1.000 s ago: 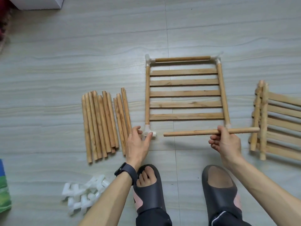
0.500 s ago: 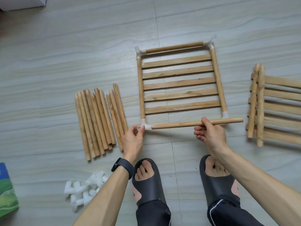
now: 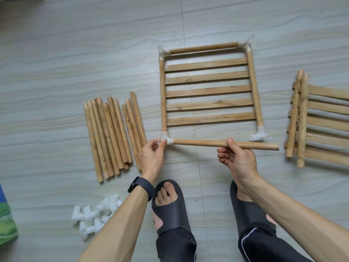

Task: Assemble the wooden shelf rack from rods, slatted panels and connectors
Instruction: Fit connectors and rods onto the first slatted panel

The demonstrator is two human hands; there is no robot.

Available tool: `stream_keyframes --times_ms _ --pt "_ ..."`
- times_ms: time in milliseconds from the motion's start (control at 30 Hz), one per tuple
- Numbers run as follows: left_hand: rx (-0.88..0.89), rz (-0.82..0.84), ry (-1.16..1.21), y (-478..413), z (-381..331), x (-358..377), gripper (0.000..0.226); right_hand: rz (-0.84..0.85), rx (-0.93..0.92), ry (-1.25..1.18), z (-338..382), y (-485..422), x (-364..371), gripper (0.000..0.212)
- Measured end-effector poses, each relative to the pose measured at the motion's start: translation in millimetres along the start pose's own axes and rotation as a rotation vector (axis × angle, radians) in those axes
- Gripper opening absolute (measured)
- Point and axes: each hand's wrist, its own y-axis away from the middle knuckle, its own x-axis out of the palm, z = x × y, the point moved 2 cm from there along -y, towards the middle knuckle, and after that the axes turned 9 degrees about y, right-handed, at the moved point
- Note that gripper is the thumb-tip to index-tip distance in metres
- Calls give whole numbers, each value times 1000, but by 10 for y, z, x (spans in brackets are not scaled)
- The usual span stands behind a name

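A slatted wooden panel (image 3: 208, 91) lies flat on the floor, framed by rods with white connectors at its corners. My left hand (image 3: 152, 157) pinches the near-left connector (image 3: 164, 141). My right hand (image 3: 237, 159) grips a loose wooden rod (image 3: 207, 143) lying across the panel's near side. The rod's left end sits in that connector. Its right end passes just below the near-right connector (image 3: 260, 136) and is not in it.
A pile of several spare rods (image 3: 113, 133) lies to the left. Loose white connectors (image 3: 94, 214) are heaped at the lower left. More slatted panels (image 3: 321, 120) are stacked at the right. A green box (image 3: 6, 222) sits at the left edge. My sandalled feet are below.
The rod moved left and its left end went into the near-left connector, which my left hand now pinches. The view shifted closer.
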Motion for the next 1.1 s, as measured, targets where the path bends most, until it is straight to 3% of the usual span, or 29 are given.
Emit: stream_keyframes --times_ms 167,400,567,700,800,933,1100 --pt "24 25 -34 44 -26 -11 32 39 254 -109 -109 -222 43 23" --pt "93 25 -138 49 -7 -62 28 193 354 7 -128 -488 27 23" --pt "292 -21 -450 127 -105 86 46 213 220 401 -66 -475 -250 50" --pt "691 171 -719 191 -304 364 58 -208 -84 579 44 -456 -775 53" --pt "730 400 -986 130 -398 674 54 -364 -159 558 215 -557 -1018 46" --pt "595 496 -1117 -17 -493 915 45 -177 -71 718 424 -791 -981 59" --pt "576 539 -1139 -74 -458 876 49 -116 -49 1035 490 -1012 -865 32"
